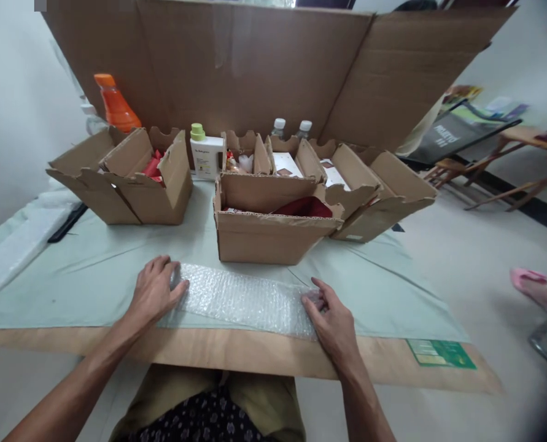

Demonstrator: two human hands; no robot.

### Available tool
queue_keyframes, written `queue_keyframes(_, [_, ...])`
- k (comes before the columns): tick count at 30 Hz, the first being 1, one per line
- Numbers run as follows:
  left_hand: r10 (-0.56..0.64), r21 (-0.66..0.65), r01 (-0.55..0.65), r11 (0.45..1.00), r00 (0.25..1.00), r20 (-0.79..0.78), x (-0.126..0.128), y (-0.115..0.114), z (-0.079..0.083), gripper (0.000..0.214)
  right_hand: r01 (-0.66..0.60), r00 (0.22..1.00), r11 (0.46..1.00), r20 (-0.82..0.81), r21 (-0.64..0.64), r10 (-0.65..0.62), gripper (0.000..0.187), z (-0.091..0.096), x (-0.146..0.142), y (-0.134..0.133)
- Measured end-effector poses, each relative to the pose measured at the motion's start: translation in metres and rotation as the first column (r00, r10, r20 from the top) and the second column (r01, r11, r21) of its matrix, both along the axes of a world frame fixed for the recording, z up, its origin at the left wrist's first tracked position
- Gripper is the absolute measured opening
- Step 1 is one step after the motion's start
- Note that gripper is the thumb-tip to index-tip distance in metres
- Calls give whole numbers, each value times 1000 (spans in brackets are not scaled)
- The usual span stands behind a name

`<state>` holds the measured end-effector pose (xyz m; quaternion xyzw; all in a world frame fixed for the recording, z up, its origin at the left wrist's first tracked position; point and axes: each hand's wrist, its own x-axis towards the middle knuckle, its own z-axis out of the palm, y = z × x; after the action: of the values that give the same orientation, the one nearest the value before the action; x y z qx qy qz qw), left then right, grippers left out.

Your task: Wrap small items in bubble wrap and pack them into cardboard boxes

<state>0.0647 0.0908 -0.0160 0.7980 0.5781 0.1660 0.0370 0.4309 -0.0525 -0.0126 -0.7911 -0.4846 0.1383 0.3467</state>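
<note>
A strip of clear bubble wrap (240,298) lies across the front of the table on a pale green cloth, its right end nearer the edge. My left hand (156,291) grips the strip's left end, with the thumb over the plastic and the fingertips behind the end. At the opposite end, my right hand (334,316) holds the wrap between thumb and fingers. Just behind the strip stands an open cardboard box (273,238) with dark red material inside. Neither hand touches that box.
More open cardboard boxes (153,205) stand left and back right. Behind them are a white bottle with a green cap (206,153), an orange bottle (116,107) and a tall cardboard panel (255,67). More bubble wrap (19,245) lies left; a green packet (441,354) sits at the front edge.
</note>
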Motion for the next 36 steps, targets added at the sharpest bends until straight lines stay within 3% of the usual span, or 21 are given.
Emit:
queue_keyframes(3, [-1,-62,4,998,999,42,3,1,2,31,34,999,999,-37,15,-33,62,-3,-4,0])
queue_keyframes(6, [43,-148,-19,989,987,156,9,-13,13,24,41,996,998,-80,38,-37,60,-2,-5,-1])
queue_keyframes(11, [187,-316,-92,944,940,286,6,-34,35,55,15,993,997,-114,71,-7,62,6,-6,0])
queue_keyframes(15, [168,-349,-93,933,967,191,1,-35,37,82,31,998,998,-60,51,-28,65,7,-9,6])
queue_keyframes(21, [106,-333,-55,941,985,136,-1,-34,31,79,-35,995,999,-91,30,38,63,13,-11,-1])
queue_keyframes(26, [55,-297,-27,954,995,86,-12,-5,33,77,-240,956,967,-195,-82,220,54,29,-32,-34])
queue_keyframes(29, [10,-245,-10,970,1000,-4,-9,25,40,74,-428,856,901,-356,-76,376,40,33,-63,-52])
queue_keyframes(32, [-79,-159,67,985,994,-74,10,55,48,69,-550,741,831,-509,-84,439,38,32,-105,-62])
queue_keyframes(36, [-161,-74,156,985,984,-79,45,84,53,69,-638,616,766,-651,-82,443,49,22,-164,-65])
